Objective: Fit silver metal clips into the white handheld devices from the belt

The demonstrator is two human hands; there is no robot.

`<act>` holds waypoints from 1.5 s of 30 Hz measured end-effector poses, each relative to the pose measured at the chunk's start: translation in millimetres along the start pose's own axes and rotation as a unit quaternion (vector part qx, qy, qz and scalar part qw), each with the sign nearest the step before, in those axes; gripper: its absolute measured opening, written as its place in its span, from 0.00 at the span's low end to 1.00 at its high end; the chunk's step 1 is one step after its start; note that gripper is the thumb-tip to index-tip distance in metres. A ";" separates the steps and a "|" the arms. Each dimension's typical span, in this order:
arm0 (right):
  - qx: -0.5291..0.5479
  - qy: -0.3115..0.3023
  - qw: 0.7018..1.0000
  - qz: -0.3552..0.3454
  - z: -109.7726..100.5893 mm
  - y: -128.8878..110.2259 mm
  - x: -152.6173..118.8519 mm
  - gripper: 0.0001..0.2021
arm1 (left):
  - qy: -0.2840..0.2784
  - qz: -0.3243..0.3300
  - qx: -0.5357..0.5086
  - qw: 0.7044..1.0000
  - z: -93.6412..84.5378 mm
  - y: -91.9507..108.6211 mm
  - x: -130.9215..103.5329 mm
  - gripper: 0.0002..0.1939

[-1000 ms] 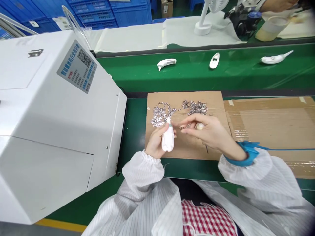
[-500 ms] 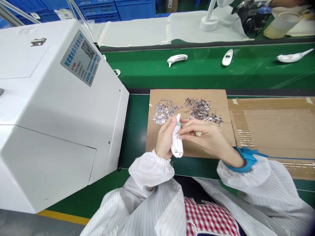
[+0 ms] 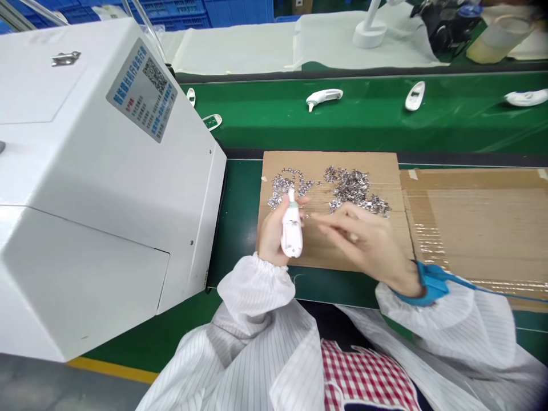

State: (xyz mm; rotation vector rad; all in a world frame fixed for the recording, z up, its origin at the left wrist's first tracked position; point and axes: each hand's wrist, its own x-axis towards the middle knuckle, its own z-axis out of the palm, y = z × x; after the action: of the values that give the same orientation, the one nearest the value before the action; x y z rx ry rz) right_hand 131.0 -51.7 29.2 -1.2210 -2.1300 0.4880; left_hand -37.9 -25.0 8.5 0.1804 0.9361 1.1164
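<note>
My left hand [image 3: 273, 231] is wrapped round a white handheld device [image 3: 291, 231], whose narrow tip points away from me and whose recessed side faces up. To the right, my right hand [image 3: 366, 240] hangs over the cardboard, apart from the device. Its fingertips are pressed together and blurred, and a small pale thing shows between its curled fingers, too small to name. Beyond my hands, a loose pile of small shiny metal parts [image 3: 280, 188] lies on the left of the cardboard sheet [image 3: 274, 162]. A denser metal pile [image 3: 351, 187] lies on the right.
A large white machine [image 3: 128, 188] stands at the left. Behind the cardboard, a green conveyor [image 3: 265, 108] carries several white devices, one of them a curved one [image 3: 324, 97]. A second cardboard sheet [image 3: 492, 222] lies at the right. A blue band [image 3: 432, 284] with a cord circles my right wrist.
My right fingers have come off the device and moved right. My left hand has shifted slightly left with the device. The pieces on the conveyor have moved right in view.
</note>
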 end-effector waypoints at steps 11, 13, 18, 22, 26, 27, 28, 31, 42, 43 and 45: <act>-0.112 -0.250 0.959 0.074 68.3 21.7 28.0 0.12 | 0.096 -0.014 -0.164 0.982 -42.2 40.5 0.8 0.15; -0.137 -0.260 0.953 0.069 72.4 19.4 35.4 0.12 | 0.080 -0.021 -0.156 0.984 -42.6 38.3 -1.0 0.15; -0.128 -0.303 0.943 0.055 70.3 24.6 54.3 0.10 | 0.038 -0.063 -0.179 0.981 -38.5 33.1 -0.9 0.15; -0.085 -0.343 0.934 0.041 70.5 34.7 65.1 0.06 | 0.013 -0.083 -0.171 0.982 -36.1 30.2 -0.4 0.14; -0.033 -0.383 0.921 0.056 66.2 39.1 71.1 0.05 | 0.022 -0.084 -0.153 0.984 -35.0 27.5 -0.8 0.14; -0.026 -0.387 0.919 0.061 63.0 38.8 71.2 0.06 | 0.028 -0.080 -0.144 0.986 -34.7 25.9 -0.4 0.13; -0.019 -0.385 0.920 0.067 58.9 37.9 70.5 0.05 | 0.035 -0.074 -0.132 0.988 -34.2 23.7 0.2 0.12; 0.044 -0.310 0.944 0.101 43.2 32.4 64.4 0.03 | 0.061 -0.036 -0.086 0.994 -30.1 13.1 3.2 0.10; 0.157 -0.140 0.970 0.123 22.6 17.2 44.1 0.02 | 0.026 -0.009 -0.008 1.000 0.5 -26.4 7.6 0.14; 0.149 -0.141 0.971 0.121 22.5 17.5 43.8 0.02 | 0.022 -0.009 -0.007 1.000 1.1 -27.4 7.5 0.15; 0.136 -0.145 0.973 0.116 22.3 17.4 43.6 0.02 | 0.016 -0.008 -0.007 1.000 1.5 -29.0 7.3 0.16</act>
State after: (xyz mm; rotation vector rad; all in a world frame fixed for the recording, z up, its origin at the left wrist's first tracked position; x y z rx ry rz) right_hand 110.6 -5.4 17.2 -1.3073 -2.0702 1.0838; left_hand -16.1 -32.0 -10.7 0.1435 0.9572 1.1143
